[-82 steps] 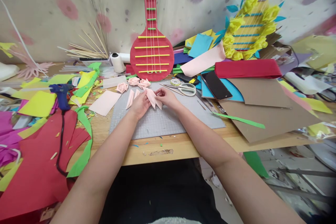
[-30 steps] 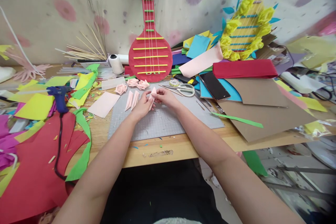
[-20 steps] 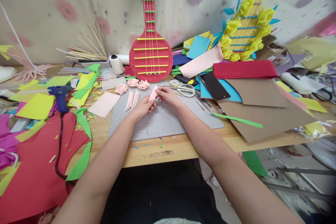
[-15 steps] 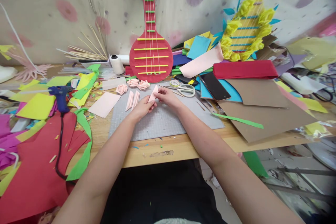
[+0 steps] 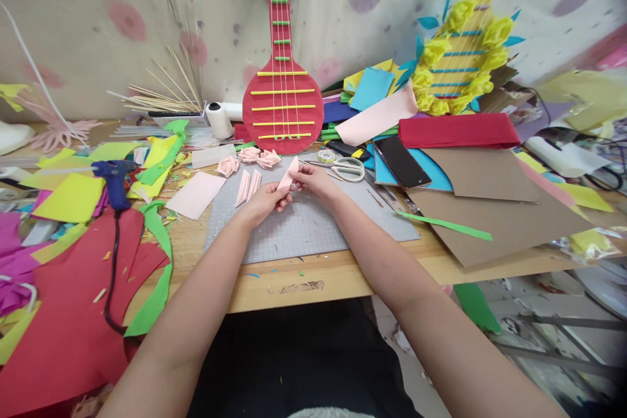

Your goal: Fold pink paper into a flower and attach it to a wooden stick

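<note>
Between my two hands is a small folded piece of pink paper (image 5: 289, 174), held over the grey cutting mat (image 5: 313, 228). My left hand (image 5: 268, 201) pinches its lower end, and my right hand (image 5: 314, 181) grips it from the right side. Left of them on the mat lie two folded pink paper strips (image 5: 248, 187). Behind those sit several pink paper roses (image 5: 249, 155). A flat pink paper sheet (image 5: 196, 195) overlaps the mat's left edge. To the right of my hands rest white-handled scissors (image 5: 349, 169).
A red paper lute (image 5: 283, 104) leans on the wall; a yellow one (image 5: 455, 65) stands at the right. A blue glue gun (image 5: 115, 181) lies left among paper scraps. On the right are a phone (image 5: 402, 162), brown cardboard (image 5: 494, 215) and a green strip (image 5: 443, 226).
The folded pink paper has shifted very slightly to the right and up between my fingers. Both hands keep their hold, and the things on the table stay where they were.
</note>
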{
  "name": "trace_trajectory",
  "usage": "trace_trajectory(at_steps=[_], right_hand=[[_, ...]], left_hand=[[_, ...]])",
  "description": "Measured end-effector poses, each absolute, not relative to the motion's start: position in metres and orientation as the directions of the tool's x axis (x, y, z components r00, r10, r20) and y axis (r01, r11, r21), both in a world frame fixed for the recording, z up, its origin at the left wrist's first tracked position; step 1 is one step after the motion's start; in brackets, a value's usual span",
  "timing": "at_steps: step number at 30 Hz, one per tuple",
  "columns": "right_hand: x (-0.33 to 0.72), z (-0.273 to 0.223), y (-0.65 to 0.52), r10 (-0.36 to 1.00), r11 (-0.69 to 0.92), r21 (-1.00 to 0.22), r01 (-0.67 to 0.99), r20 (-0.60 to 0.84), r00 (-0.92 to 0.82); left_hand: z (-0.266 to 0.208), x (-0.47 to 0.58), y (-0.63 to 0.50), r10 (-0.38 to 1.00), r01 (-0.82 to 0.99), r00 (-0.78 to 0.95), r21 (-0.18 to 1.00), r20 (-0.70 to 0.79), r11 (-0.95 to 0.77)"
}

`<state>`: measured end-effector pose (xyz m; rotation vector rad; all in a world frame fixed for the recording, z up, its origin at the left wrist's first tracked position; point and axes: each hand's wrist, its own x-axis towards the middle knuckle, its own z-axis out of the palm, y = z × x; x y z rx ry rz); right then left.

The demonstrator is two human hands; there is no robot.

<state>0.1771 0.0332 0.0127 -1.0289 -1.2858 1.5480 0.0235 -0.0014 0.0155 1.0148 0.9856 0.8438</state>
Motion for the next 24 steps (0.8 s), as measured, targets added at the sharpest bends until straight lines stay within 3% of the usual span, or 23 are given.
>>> trace_trajectory(at_steps=[5, 10, 16, 24], right_hand=[[0.1795, 0.0108, 0.036, 0.968, -0.076, -0.989, -0.13, -0.042, -0.248], [0.1823, 0.0075, 0.0383, 0.956, -0.148, -0.967, -0.207, -0.086, -0.281], [0.1806, 0.0129, 0.0334, 0.946, -0.146, -0.978, -0.149, -0.093, -0.311], [0.1813, 0.0114, 0.0342, 0.95, -0.16, -0.965, -0.209, -0.093, -0.299]], left_hand=[[0.0115, 0.0203, 0.0, 0.856, -0.024, 0.391, 0.926, -0.339, 0.377], [0.0144, 0.0204, -0.0018, 0.847, -0.023, 0.384, 0.913, -0.368, 0.407], [0.0146, 0.0212, -0.0005, 0.877, -0.166, 0.416, 0.928, -0.242, 0.334], [0.0173, 0.023, -0.0016, 0.902, -0.07, 0.338, 0.949, -0.268, 0.308]])
